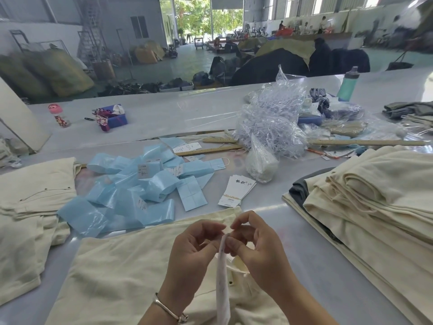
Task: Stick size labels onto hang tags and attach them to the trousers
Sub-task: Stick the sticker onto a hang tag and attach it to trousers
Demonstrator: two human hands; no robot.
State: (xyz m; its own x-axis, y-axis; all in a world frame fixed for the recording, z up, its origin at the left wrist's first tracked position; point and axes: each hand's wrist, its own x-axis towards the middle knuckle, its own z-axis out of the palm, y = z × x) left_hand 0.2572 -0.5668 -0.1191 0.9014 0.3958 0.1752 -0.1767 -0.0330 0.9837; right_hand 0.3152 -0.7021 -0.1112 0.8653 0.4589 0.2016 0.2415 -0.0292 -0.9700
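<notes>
Pinching the top of the long white paper tag strip (pixel 222 277) between both sets of curled fingertips, your left hand (pixel 194 247) and right hand (pixel 253 245) meet just above the cream cotton trousers (pixel 131 273) spread along the near edge of the pale grey tabletop (pixel 164 113), and the strip hangs down edge-on between your wrists (whether a string or a label is also in your fingers I cannot tell). The likeliest slip is the strip twisting or creasing in so tight a grip, or a thread missing its hole because you see the tag only from its edge. Watch the small dark button (pixel 231 283) near the waistband too, since a loop could snag there. The stack of white printed hang tags (pixel 236 190) lies near the middle of the tabletop, touching the scattered light blue backing papers (pixel 131 191), so reaching blindly may drag loose sheets onto the cloth.
</notes>
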